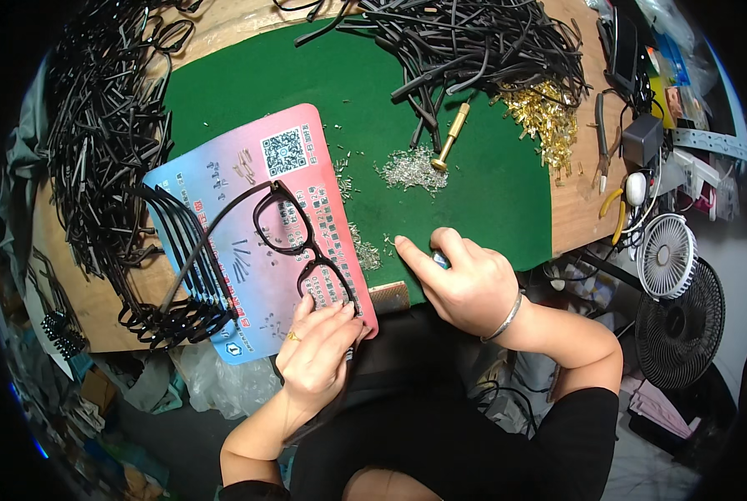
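My left hand [317,346] is closed on a black eyeglass frame [308,244], gripping it near one hinge. One temple arm of the frame stretches away to the left over a pink and blue printed mat [269,330]. My right hand [471,282] rests on the green mat [490,196], index finger extended to a few tiny screws [388,244]. Its other fingers curl round a small object with a bluish end, mostly hidden. Farther off, a brass screwdriver [453,138] leans by a pile of small silver screws [408,169].
Loose black temple arms [490,50] heap at the back, beside gold-coloured small parts [545,125]. More black parts [102,150] cover the left side. Stacked black frames [181,313] lie at the printed mat's left edge. Pliers [602,146] and a white fan [667,255] are at right.
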{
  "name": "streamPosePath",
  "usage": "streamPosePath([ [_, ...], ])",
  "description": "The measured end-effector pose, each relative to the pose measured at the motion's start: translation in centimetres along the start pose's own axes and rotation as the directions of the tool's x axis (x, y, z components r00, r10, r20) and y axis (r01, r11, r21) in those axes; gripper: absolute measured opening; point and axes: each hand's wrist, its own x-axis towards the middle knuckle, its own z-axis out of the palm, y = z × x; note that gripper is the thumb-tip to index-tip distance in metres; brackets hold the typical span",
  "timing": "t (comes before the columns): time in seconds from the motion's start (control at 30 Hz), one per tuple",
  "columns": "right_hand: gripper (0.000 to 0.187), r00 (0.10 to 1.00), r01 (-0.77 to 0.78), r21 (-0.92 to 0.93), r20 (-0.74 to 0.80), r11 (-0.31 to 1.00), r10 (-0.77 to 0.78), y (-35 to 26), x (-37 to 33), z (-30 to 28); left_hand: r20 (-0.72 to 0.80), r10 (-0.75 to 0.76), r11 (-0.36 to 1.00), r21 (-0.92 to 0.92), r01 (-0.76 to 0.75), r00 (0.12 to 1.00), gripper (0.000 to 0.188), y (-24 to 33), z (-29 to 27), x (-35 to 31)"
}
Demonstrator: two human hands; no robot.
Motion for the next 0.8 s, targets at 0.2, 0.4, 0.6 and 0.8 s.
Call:
streamPosePath([
  [0.2, 0.041, 1.0, -0.022, -0.031, -0.005, 0.999, 0.022, -0.4, 0.1, 0.1, -0.057, -0.017, 0.997, 0.069, 0.021, 0.998, 0.019, 0.7, 0.9, 0.4],
  [0.4, 0.05, 0.997, -0.048, -0.067, 0.05, 0.997, 0.051, -0.9, 0.1, 0.1, -0.151, -0.019, 0.997, 0.07, 0.03, 0.988, 0.019, 0.2, 2.1, -0.7],
  [0.6, 0.049, 0.998, -0.054, 0.006, 0.026, 0.999, 0.054, -0.4, 0.1, 0.1, -0.099, 0.022, 0.999, 0.051, -0.017, 0.995, 0.023, 0.0, 1.5, -0.4],
  [0.8, 0.047, 0.998, -0.066, 0.044, 0.019, 0.997, 0.065, -0.3, 0.0, 0.0, -0.052, -0.003, 0.992, 0.127, 0.01, 0.999, 0.019, 0.7, 1.5, 0.0],
])
